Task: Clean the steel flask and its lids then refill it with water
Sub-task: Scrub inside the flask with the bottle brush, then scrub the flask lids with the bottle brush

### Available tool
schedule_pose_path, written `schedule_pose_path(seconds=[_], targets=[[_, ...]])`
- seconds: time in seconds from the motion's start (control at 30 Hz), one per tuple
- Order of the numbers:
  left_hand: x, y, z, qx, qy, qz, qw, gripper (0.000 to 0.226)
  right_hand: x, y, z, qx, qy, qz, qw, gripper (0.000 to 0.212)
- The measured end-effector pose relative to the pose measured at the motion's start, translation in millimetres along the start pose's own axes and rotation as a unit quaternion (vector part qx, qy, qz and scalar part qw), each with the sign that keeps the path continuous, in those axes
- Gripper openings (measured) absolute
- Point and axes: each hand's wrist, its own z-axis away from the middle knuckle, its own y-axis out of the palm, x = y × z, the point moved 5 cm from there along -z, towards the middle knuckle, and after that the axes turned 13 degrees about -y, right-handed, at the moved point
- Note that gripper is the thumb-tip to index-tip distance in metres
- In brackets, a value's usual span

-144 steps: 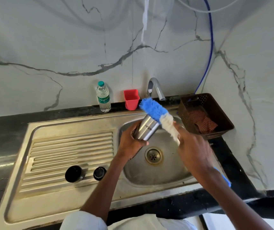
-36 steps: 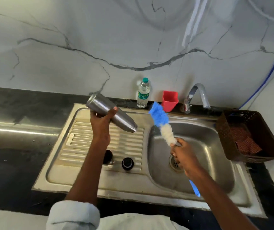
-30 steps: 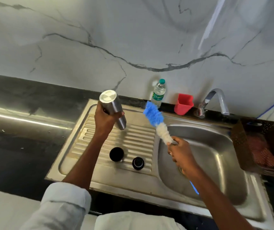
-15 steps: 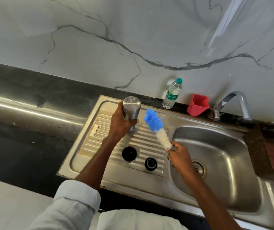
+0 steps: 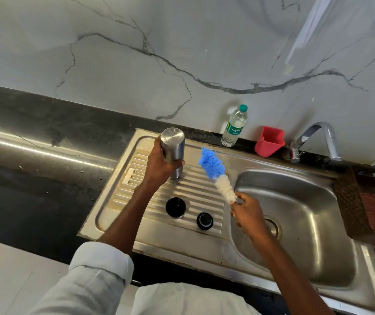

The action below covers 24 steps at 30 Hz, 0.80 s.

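So our left hand [image 5: 159, 165] is wrapped around the steel flask [image 5: 173, 149], upside down with its mouth on the ribbed drainboard [image 5: 136, 178]. Right hand [image 5: 249, 215] grips the bottle brush [image 5: 216, 172], bristles up. Both lids [image 5: 175, 207] sit nearby on the drainboard.

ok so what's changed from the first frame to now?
The left hand carried the steel flask from over the sink basin to the ribbed drainboard and turned it mouth-down. The right hand drew the blue-and-white bottle brush out of it and holds it apart. Both grips unchanged; the two black lids stayed on the drainboard.
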Motion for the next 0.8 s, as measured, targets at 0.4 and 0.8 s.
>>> schedule_pose_path(seconds=[0.4,0.8], targets=[[64.4,-12.4,68.4,-0.161,-0.102,0.111,0.975,0.059,-17.8,-20.6,2.8,0.000,0.021,0.022,1.000,0.047],[85.5,45.3,124.2,-0.057,-0.022,-0.091,0.994,0.061,-20.4,-34.1,9.2,0.082,-0.083,0.130,0.985,0.042]])
